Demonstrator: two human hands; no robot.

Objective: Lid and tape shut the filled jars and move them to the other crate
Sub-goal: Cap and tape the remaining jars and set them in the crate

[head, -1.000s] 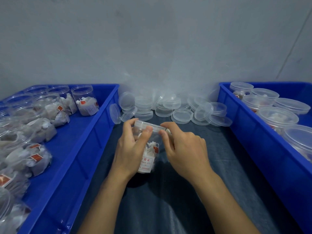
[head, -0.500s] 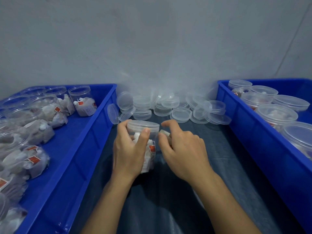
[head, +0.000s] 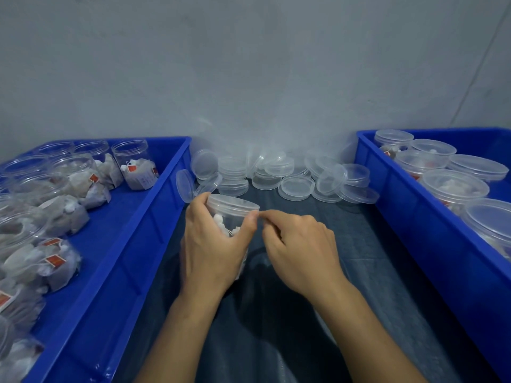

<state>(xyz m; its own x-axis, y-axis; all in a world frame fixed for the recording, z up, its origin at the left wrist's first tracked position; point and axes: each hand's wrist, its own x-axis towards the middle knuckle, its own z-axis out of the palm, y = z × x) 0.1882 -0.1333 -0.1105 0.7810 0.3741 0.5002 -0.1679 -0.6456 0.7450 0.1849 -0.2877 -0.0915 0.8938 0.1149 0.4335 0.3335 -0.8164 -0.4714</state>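
Left hand [head: 213, 244] grips our lidded jar [head: 231, 217] | right hand [head: 300, 244] pinches something unclear at its rim | left crate [head: 132, 217] holds unlidded jars | right crate [head: 401, 205] partly filled.

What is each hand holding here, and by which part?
The left hand grips the lidded jar round its body, thumb just under the lid. The right hand pinches something small at the lid's edge; too small to identify.

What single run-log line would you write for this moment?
stage: taping lid | left hand: grips lidded jar | right hand: pinches at lid rim, tape not discernible | left crate: unlidded jars | right crate: lidded jars
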